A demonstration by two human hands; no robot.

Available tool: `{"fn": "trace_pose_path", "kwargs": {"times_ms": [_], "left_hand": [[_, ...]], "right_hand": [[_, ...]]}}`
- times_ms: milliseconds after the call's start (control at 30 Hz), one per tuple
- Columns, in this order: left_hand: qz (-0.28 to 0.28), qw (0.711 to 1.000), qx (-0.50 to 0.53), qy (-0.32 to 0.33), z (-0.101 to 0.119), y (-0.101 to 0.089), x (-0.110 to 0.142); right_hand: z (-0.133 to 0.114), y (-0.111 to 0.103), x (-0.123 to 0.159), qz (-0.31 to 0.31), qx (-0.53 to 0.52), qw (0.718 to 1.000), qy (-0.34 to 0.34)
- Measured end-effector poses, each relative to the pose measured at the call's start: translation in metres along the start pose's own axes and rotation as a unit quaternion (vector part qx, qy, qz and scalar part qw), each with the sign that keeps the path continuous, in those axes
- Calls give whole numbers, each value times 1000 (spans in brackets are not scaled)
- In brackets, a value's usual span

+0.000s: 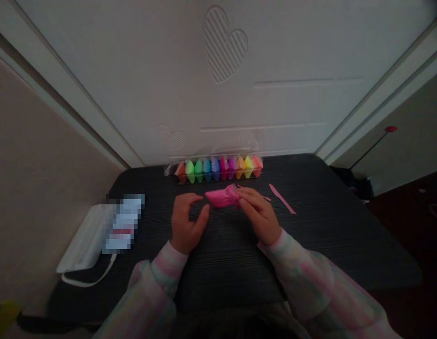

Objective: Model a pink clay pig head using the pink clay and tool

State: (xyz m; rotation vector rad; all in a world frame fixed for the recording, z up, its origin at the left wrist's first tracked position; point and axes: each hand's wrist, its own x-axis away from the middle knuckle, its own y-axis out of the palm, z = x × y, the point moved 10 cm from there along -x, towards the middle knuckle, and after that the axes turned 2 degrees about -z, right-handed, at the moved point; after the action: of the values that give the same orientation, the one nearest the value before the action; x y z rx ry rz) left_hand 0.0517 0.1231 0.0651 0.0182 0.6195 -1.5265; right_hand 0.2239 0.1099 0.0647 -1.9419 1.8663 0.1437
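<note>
Above the dark table [218, 263], both hands [222, 219] curl inward.

A dark, grained surface [218, 263] with rounded corners stands against a pale door [292, 52] that has raised hearts and straight grooves. Left of the surface is a beige wall [35, 155]; right of it, another wall [416, 136] meets a dark reddish floor [409, 221]. The light is dim.
</note>
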Motion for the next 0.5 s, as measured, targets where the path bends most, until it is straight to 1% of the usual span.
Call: {"fn": "trace_pose_path", "kwargs": {"times_ms": [33,67,133,200,233,300,367,433,500], "left_hand": [[39,998,-41,35,8,-6,4],[50,995,-62,55,14,-5,8],[8,998,-41,51,14,8,13],[-36,999,26,10,8,22,15],[-43,997,59,-16,4,26,16],[-32,992,102,-75,-4,29,15],[-4,985,121,-123,-11,26,15],[8,980,135,-148,-15,24,14],[0,977,147,-155,-15,26,13]], "right_hand": [[-8,-1,2,16,42,998,-33],[-15,1,5,19,84,994,-64],[-26,15,12,-2,157,981,-114],[-30,32,17,-40,209,967,-140],[-31,40,20,-56,226,961,-148],[-30,51,23,-79,244,954,-157],[-30,56,24,-90,248,950,-164],[-30,57,24,-91,248,950,-168],[-30,54,24,-84,248,950,-169]]}}
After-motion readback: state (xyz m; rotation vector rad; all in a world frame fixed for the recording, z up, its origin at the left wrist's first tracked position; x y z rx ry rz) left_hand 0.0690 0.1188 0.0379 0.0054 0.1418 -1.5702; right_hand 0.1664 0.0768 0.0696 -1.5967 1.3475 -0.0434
